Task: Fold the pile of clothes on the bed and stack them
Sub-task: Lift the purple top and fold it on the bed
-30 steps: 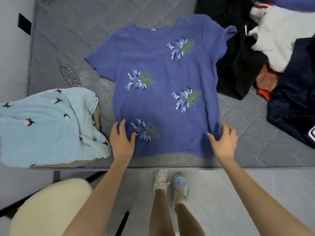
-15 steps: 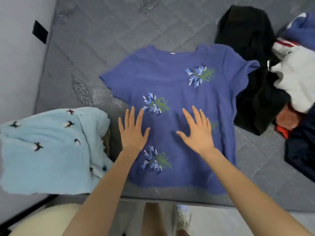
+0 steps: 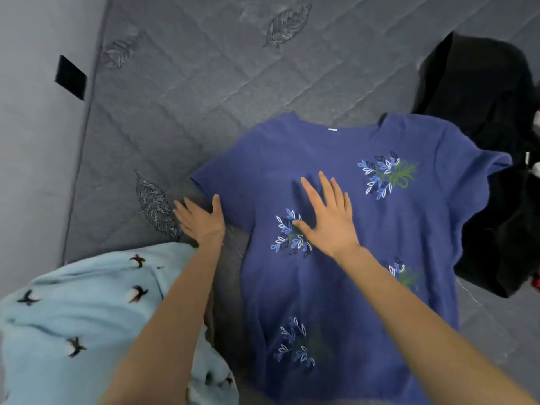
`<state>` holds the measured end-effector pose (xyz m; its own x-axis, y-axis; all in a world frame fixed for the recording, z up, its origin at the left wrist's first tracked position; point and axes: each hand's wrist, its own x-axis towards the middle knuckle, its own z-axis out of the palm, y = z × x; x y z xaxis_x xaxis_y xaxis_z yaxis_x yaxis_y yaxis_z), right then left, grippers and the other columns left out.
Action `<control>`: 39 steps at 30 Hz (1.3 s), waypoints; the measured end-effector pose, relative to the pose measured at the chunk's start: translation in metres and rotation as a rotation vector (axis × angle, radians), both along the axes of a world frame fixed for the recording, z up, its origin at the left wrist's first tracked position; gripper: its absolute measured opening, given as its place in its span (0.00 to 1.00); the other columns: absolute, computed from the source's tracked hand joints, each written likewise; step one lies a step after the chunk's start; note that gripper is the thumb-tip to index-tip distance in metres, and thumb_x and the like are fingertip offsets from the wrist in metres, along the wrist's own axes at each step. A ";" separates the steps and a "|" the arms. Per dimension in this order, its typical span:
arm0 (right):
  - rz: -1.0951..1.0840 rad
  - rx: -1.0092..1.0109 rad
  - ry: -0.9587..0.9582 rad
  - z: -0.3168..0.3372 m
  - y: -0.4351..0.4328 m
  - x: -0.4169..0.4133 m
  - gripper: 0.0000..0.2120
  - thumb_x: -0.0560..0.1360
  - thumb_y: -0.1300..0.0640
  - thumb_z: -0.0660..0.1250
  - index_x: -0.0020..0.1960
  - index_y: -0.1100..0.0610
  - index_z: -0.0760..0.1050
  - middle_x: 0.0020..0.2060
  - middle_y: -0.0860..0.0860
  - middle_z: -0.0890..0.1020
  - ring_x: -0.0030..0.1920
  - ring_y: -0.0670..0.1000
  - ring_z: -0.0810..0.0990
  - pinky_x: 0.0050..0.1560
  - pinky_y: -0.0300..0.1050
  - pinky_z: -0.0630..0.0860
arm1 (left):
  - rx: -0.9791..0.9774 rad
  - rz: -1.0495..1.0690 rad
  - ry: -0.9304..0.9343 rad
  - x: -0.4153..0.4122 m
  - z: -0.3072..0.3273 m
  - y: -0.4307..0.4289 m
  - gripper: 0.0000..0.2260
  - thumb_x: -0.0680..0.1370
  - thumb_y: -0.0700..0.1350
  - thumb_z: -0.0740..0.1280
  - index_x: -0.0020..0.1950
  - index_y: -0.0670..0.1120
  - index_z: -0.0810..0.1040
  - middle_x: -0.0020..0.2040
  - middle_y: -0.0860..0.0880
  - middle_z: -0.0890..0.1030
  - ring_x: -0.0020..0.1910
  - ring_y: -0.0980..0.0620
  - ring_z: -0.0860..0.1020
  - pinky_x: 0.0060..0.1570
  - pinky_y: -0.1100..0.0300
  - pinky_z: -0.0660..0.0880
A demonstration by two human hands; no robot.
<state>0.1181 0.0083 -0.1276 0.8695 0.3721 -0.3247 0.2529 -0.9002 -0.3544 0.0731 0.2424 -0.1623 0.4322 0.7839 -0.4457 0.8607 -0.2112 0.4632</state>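
A blue T-shirt (image 3: 350,273) with leaf prints lies spread flat, front up, on the grey quilted bed (image 3: 204,83). My right hand (image 3: 327,217) rests flat on its chest, fingers spread, holding nothing. My left hand (image 3: 201,219) lies open at the edge of the shirt's left sleeve, thumb touching the cloth and fingers on the mattress. A folded light-blue fleece garment (image 3: 87,325) with small dark bird shapes sits at the lower left.
A black garment (image 3: 482,118) lies heaped at the right, partly under the shirt's right sleeve. Bits of white and red cloth (image 3: 536,168) show at the right edge. A grey wall (image 3: 32,141) with a black patch borders the bed on the left.
Both hands slid up the shirt from the hem; the left hand then moved out to the left sleeve and the right hand up to the chest. The camera leaned further over the bed.
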 end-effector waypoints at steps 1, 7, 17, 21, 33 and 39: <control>0.001 0.003 0.001 -0.004 0.007 0.005 0.39 0.76 0.40 0.64 0.78 0.42 0.45 0.78 0.49 0.43 0.77 0.55 0.40 0.75 0.57 0.42 | 0.018 -0.020 -0.005 0.002 -0.006 0.003 0.35 0.79 0.57 0.61 0.78 0.40 0.52 0.79 0.43 0.47 0.77 0.45 0.44 0.73 0.47 0.44; 0.023 -0.077 0.060 -0.033 0.030 0.027 0.39 0.76 0.40 0.62 0.78 0.44 0.42 0.78 0.50 0.41 0.77 0.55 0.38 0.75 0.56 0.38 | 0.116 -0.038 -0.169 0.010 -0.029 0.004 0.23 0.77 0.52 0.67 0.69 0.44 0.70 0.78 0.45 0.54 0.78 0.47 0.46 0.71 0.40 0.38; -0.012 -0.039 -0.062 -0.039 0.008 0.039 0.38 0.69 0.44 0.72 0.75 0.50 0.62 0.75 0.53 0.63 0.75 0.59 0.57 0.73 0.61 0.52 | 0.090 -0.106 -0.529 0.035 0.012 -0.041 0.08 0.81 0.45 0.60 0.53 0.41 0.70 0.44 0.48 0.78 0.43 0.47 0.78 0.41 0.56 0.71; -0.082 -0.028 -0.068 -0.035 -0.016 0.046 0.38 0.70 0.44 0.71 0.76 0.50 0.61 0.74 0.52 0.64 0.75 0.59 0.58 0.73 0.60 0.52 | 0.135 -0.317 -0.388 0.047 0.026 -0.091 0.12 0.81 0.48 0.59 0.58 0.43 0.73 0.49 0.44 0.81 0.46 0.40 0.79 0.38 0.56 0.67; -0.225 0.005 -0.069 -0.026 -0.075 0.059 0.34 0.70 0.42 0.62 0.75 0.50 0.63 0.73 0.52 0.67 0.73 0.59 0.62 0.72 0.60 0.57 | 0.413 -0.870 -0.012 0.043 -0.036 -0.129 0.23 0.80 0.53 0.51 0.74 0.48 0.65 0.74 0.42 0.65 0.73 0.40 0.63 0.69 0.37 0.61; -0.325 0.039 -0.118 -0.015 -0.122 0.062 0.32 0.72 0.44 0.64 0.74 0.52 0.64 0.72 0.53 0.68 0.73 0.58 0.61 0.72 0.59 0.58 | 0.446 -0.900 0.016 0.051 -0.034 -0.146 0.26 0.80 0.57 0.50 0.77 0.50 0.55 0.77 0.40 0.56 0.76 0.41 0.53 0.70 0.36 0.46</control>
<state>0.1805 -0.1134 -0.1422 0.9753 0.0798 -0.2060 -0.0034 -0.9270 -0.3751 0.1237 0.0965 -0.1960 0.9429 0.2647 -0.2023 0.3005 -0.9380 0.1730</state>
